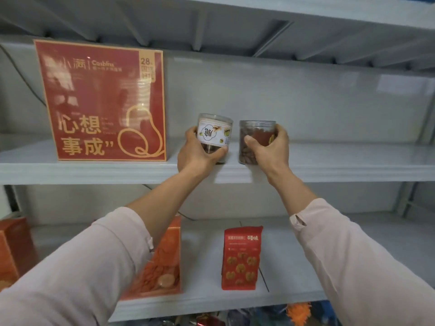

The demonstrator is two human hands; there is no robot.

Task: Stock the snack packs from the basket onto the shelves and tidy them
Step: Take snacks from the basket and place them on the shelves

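Standing at left of upper shelf: gift box. Being held just right of it, side by side near front edge, narrowly apart: left jar, right jar. Gripping left jar from left: left hand; gripping right jar from right: right hand. Standing on lower shelf, below jars: snack pouch. Sitting left of pouch, partly behind left forearm: snack box. Sitting at far left: second box.

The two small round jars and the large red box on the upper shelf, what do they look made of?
White-labelled jar and red-labelled jar: probably clear glossy plastic, since brown contents show through. Large red box: seemingly printed cardboard under shiny film, given the glare.
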